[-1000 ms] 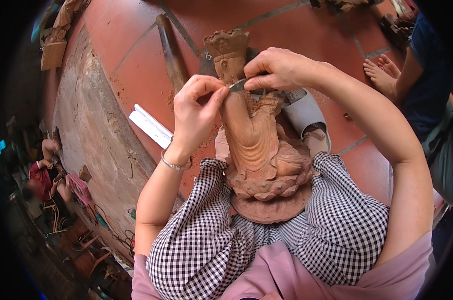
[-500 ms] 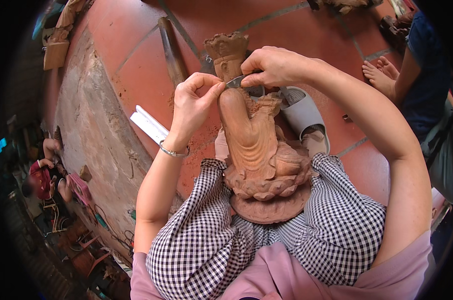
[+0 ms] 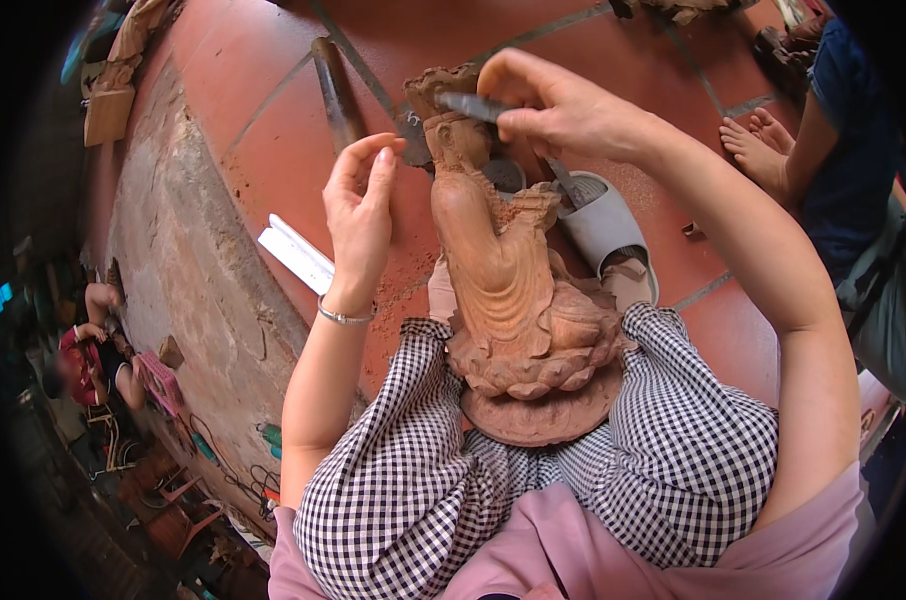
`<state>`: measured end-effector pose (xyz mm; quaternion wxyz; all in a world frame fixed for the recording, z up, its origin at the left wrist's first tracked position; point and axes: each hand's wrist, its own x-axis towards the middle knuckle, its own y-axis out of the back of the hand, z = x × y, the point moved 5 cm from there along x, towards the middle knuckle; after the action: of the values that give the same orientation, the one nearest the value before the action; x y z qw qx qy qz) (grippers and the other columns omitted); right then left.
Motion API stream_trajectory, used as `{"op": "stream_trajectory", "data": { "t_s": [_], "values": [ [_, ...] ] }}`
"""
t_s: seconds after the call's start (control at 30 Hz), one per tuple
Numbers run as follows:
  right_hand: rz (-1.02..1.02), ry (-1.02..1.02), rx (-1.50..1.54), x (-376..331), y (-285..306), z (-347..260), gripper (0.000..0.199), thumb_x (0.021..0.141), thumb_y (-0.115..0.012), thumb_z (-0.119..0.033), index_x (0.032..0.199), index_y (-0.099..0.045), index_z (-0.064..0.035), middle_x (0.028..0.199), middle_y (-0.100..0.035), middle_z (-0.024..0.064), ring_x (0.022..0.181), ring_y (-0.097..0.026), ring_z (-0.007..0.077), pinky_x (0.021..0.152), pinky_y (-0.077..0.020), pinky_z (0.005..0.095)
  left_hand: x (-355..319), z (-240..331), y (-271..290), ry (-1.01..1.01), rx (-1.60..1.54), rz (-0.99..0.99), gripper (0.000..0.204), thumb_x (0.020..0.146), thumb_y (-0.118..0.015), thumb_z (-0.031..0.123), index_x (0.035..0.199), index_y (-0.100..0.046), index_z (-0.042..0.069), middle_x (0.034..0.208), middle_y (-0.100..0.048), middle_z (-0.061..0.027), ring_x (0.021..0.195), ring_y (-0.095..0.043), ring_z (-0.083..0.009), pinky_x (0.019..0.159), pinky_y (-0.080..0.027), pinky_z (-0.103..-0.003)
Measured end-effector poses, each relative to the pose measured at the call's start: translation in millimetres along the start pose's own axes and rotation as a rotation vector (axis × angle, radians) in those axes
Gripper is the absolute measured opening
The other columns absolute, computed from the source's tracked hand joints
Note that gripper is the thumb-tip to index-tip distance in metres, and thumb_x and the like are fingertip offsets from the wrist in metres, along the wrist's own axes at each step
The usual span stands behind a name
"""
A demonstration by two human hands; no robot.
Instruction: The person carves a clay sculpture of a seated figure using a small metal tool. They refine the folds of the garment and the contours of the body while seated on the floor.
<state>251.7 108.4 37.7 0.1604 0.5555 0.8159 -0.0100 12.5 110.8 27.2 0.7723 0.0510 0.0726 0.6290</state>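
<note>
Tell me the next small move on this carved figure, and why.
Probably bring the left hand back onto the wooden figure to steady it. That hand is open and just clear of it, while the right hand holds a slim tool against the head.

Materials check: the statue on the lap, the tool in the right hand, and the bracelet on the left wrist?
Statue: looks like carved wood, bare matte reddish-brown, with cut folds and reddish dust on the floor beside it; unfired clay is possible.
Tool in the right hand: flat grey blade, probably metal, dull finish.
Bracelet: thin silvery band with a shine, likely metal.
</note>
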Motion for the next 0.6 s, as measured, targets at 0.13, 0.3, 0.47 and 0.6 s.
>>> {"op": "stream_trajectory", "data": {
  "t_s": [0.13, 0.3, 0.47, 0.6],
  "values": [
    [0.009, 0.027, 0.293, 0.4, 1.3, -6.9, 0.016, 0.099, -0.057, -0.008, 0.115, -0.055, -0.006, 0.092, -0.064, 0.0035, 0.069, -0.059, 0.0061, 0.061, -0.0533, 0.0206, -8.1, 14.8, 6.9, -0.105, -0.011, 0.068, 0.017, 0.104, -0.058, 0.013, 0.111, -0.067, 0.0, 0.117, -0.067, -0.0052, 0.102, -0.061, -0.0093, 0.09, -0.048, -0.025],
    [-0.289, -0.144, 0.626, -6.9, -10.3, -15.8, 0.027, 0.099, -0.056, -0.008, 0.123, -0.059, 0.004, 0.118, -0.069, 0.0198, 0.092, -0.074, 0.0174, 0.083, -0.0628, 0.0281, -12.3, 32.4, 8.2, -0.263, 0.175, -0.004, 0.013, 0.1, -0.064, 0.01, 0.097, -0.069, -0.002, 0.112, -0.067, -0.0052, 0.077, -0.053, -0.0054, 0.067, -0.045, -0.021],
    [-0.279, -0.101, 0.737, -9.9, 8.3, -22.3, 0.038, 0.098, -0.052, -0.008, 0.13, -0.056, 0.0109, 0.127, -0.063, 0.0277, 0.103, -0.072, 0.0257, 0.087, -0.0626, 0.032, -32.6, 33.9, -26.5, -0.44, 0.404, -0.318, 0.022, 0.09, -0.069, 0.011, 0.11, -0.071, 0.0, 0.116, -0.067, -0.0141, 0.096, -0.067, -0.0225, 0.082, -0.054, -0.033],
    [-0.309, -0.07, 0.789, -9.8, 11.2, -19.9, 0.044, 0.096, -0.05, -0.007, 0.135, -0.052, 0.0133, 0.13, -0.062, 0.0289, 0.113, -0.069, 0.0295, 0.095, -0.0594, 0.0361, -41.6, 28.5, -32.3, -0.57, 0.551, -0.2, 0.032, 0.088, -0.071, 0.015, 0.116, -0.069, 0.0, 0.118, -0.066, -0.0176, 0.104, -0.066, -0.0332, 0.089, -0.055, -0.04]
  ]
}}
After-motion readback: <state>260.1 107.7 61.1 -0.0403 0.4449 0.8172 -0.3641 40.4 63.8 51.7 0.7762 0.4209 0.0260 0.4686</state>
